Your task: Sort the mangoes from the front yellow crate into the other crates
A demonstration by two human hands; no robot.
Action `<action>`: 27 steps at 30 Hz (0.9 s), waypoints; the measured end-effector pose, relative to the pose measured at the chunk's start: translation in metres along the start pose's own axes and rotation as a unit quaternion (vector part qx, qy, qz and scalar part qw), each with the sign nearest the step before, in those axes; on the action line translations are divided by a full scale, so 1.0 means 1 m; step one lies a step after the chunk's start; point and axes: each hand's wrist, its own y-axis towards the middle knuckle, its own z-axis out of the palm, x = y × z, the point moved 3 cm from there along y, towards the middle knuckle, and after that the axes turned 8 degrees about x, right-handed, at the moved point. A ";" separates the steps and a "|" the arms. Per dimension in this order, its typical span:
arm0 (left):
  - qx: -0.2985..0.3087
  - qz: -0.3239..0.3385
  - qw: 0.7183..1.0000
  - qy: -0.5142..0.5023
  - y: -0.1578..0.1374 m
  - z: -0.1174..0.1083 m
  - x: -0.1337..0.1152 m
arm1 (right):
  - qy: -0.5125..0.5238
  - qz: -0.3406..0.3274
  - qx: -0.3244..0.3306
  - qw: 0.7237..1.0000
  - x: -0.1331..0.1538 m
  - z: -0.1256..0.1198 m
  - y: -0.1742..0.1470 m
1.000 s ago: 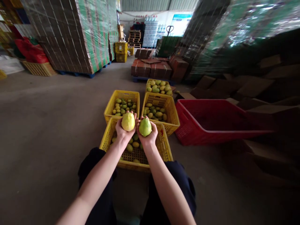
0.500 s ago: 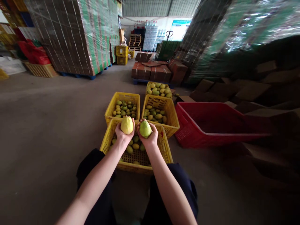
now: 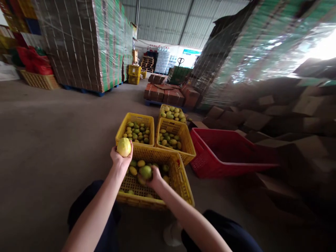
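Note:
Raised at the near crate's left edge, my left hand (image 3: 121, 157) cups a pale yellow, lumpy fruit (image 3: 124, 147), fingers curled round its sides. My right hand (image 3: 155, 176) is lowered into the near yellow crate (image 3: 185, 175), its fingers against the right side of a green rounded fruit (image 3: 146, 172). The hand is partly blurred, and its far fingers are hidden. Around it, several yellow and green fruits lie loose on the crate's slotted floor. I cannot make out the exact kind of fruit.
Beyond stand a left yellow crate (image 3: 134, 115), a right yellow crate (image 3: 187, 148) and a farther crate (image 3: 172, 106), all holding fruit. To the right sits a red plastic bin (image 3: 210, 168) beside scattered cardboard (image 3: 236, 119). Wrapped pallet stacks (image 3: 78, 45) rise behind.
My hands have parted. The left has moved left with the yellow fruit; the right has gone down into the near crate with the green one. The view has tilted up slightly.

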 end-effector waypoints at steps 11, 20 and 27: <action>0.006 -0.008 1.000 -0.006 0.002 -0.002 -0.005 | -0.033 -0.004 0.062 0.998 0.031 0.022 0.007; 0.006 -0.019 0.999 0.050 0.007 -0.017 0.006 | 0.085 -0.174 0.033 0.981 0.117 -0.097 -0.046; -0.068 -0.101 0.956 0.266 0.042 -0.081 0.043 | 0.120 -0.154 0.025 0.980 0.103 -0.125 -0.066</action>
